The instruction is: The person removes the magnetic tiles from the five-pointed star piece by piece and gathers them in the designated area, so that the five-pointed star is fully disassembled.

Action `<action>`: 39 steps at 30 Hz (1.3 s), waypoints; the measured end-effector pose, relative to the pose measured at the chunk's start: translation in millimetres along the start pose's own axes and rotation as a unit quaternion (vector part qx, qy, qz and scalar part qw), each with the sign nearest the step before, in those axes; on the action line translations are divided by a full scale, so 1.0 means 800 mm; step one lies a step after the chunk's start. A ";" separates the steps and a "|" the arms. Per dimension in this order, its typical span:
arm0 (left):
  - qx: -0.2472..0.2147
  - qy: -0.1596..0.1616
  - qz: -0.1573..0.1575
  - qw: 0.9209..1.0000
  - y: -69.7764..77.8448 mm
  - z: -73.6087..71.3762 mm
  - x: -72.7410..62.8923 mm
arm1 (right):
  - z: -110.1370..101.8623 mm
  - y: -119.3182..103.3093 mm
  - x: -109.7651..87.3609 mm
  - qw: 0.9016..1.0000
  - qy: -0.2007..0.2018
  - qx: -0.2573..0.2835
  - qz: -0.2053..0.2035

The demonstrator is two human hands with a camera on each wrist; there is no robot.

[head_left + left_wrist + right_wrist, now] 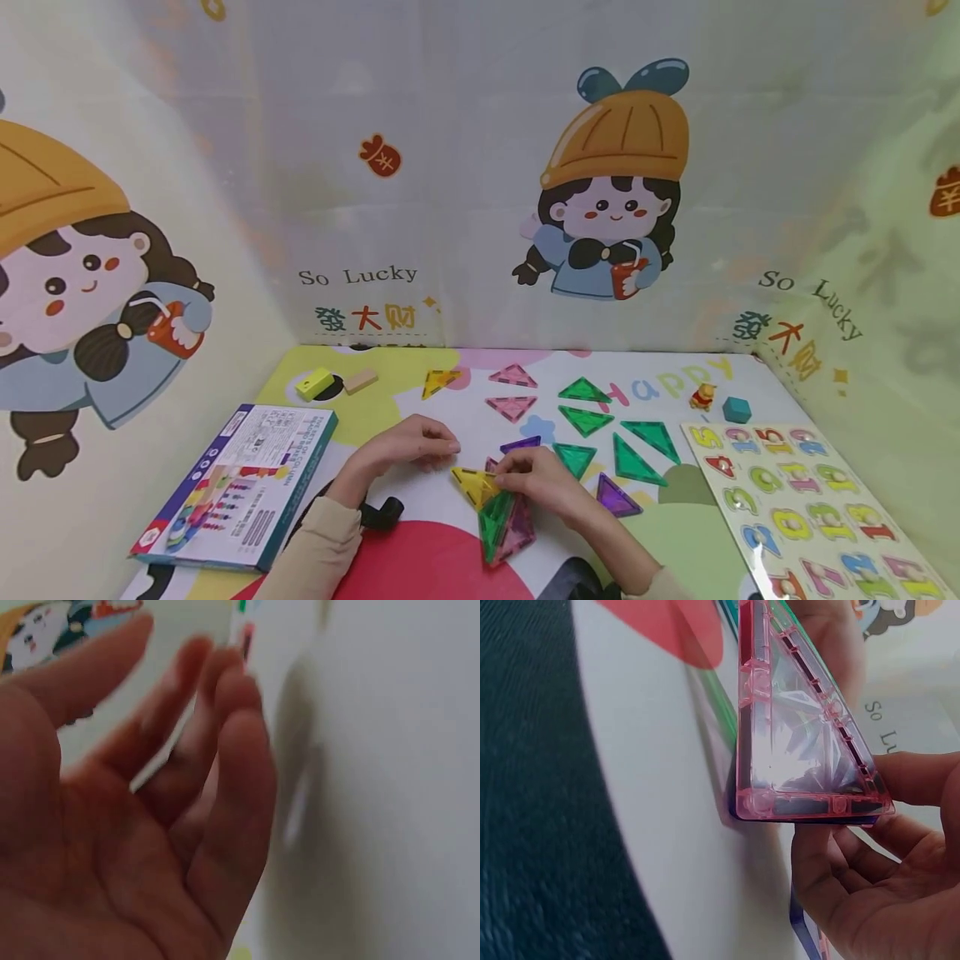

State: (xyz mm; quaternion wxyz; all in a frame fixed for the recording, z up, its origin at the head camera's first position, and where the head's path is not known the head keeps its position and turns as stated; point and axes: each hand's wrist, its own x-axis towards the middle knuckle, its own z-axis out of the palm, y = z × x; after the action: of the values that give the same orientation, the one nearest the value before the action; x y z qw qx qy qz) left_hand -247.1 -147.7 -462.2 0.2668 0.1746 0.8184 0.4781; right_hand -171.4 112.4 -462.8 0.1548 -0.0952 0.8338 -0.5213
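Observation:
My right hand [546, 483] pinches the upper corner of a small build of triangular magnetic tiles. Facing the head camera, the build shows a yellow tile [474, 483], a green tile [493, 527] and a pink tile [519, 533]. From the right wrist, a clear pink-framed triangle [802, 750] is near, with thumb and fingers at its lower right corner. My left hand [412, 442] hovers left of the build, its fingers loosely bent and holding nothing. A purple tile [521, 445] lies just behind the right hand, partly hidden.
Green tiles [637, 460], pink tiles [513, 408], another purple tile [618, 497] and a yellow tile [439, 382] lie loose behind and to the right. A boxed toy [240, 492] sits left, a number board [817, 508] right. Small blocks [315, 384] and a figurine [702, 397] stand farther back.

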 end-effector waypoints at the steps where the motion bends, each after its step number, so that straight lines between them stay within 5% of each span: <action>1: 0.004 -0.022 0.010 1.000 0.003 0.004 0.000 | 0.000 0.000 0.000 1.000 0.001 -0.002 -0.001; 7: 0.033 -0.078 0.051 0.995 0.007 0.024 0.003 | 0.003 0.004 -0.001 1.000 0.002 0.001 -0.005; 20: 0.011 -0.067 0.083 0.994 -0.003 0.030 0.006 | 0.003 0.004 -0.001 1.000 -0.019 0.002 -0.004; 39: -0.037 -0.077 0.079 0.993 -0.013 0.022 0.012 | -0.003 -0.001 0.000 1.000 -0.026 0.007 -0.006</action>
State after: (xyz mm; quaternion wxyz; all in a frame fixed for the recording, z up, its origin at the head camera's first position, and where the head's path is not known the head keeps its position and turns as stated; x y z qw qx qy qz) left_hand -244.4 -135.0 -480.9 0.2967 0.2649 0.7610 0.5125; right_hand -172.1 113.8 -460.9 0.1741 -0.1121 0.8253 -0.5254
